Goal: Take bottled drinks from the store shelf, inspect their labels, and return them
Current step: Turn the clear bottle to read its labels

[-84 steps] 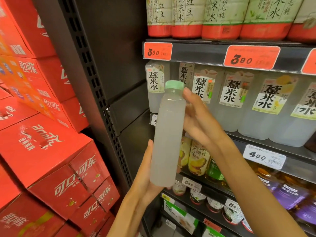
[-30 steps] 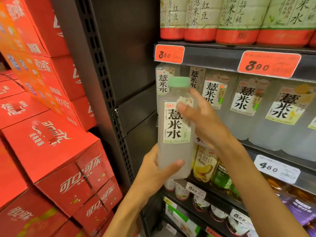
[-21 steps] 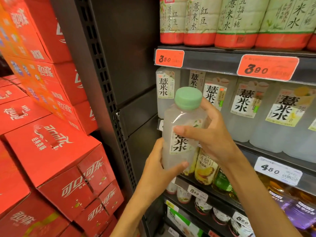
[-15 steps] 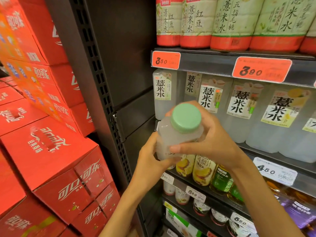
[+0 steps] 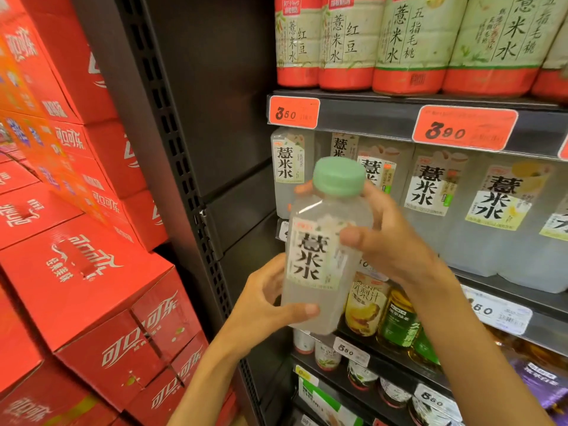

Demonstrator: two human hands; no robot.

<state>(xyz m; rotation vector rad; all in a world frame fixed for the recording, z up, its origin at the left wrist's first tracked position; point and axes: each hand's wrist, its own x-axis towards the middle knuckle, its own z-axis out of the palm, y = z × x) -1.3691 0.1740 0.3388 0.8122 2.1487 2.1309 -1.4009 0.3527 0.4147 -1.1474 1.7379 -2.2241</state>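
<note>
Between my two hands, in front of the shelf (image 5: 399, 103), sits the bottle (image 5: 322, 265), upright with a slight lean toward me. My left hand (image 5: 267, 305) cups its base, thumb curled across the lower front and the other fingers wrapped behind, where I cannot quite see them. My right hand (image 5: 390, 241) clamps the shoulder and upper side, thumb pressed against the edge of the label (image 5: 313, 253), fingertips reaching round just under the green cap (image 5: 338, 176).

Half a second ago I had tipped the bottle so the cap pointed at my eyes and the label was hidden; now I have swung it back up and the label faces me squarely. I take that to mean the inspection is well under way, perhaps near its end, with the return to the shelf not yet done.

As for the thing itself: a clear, squarish plastic bottle filled with cloudy, whitish liquid, wearing a pale label with three large black characters stacked down it and a small red mark at its top corner. Behind my right fingers stands a row of matching bottles (image 5: 430, 192); the gap it belongs in is probably there, behind my knuckles, though my hand blocks it.
</note>
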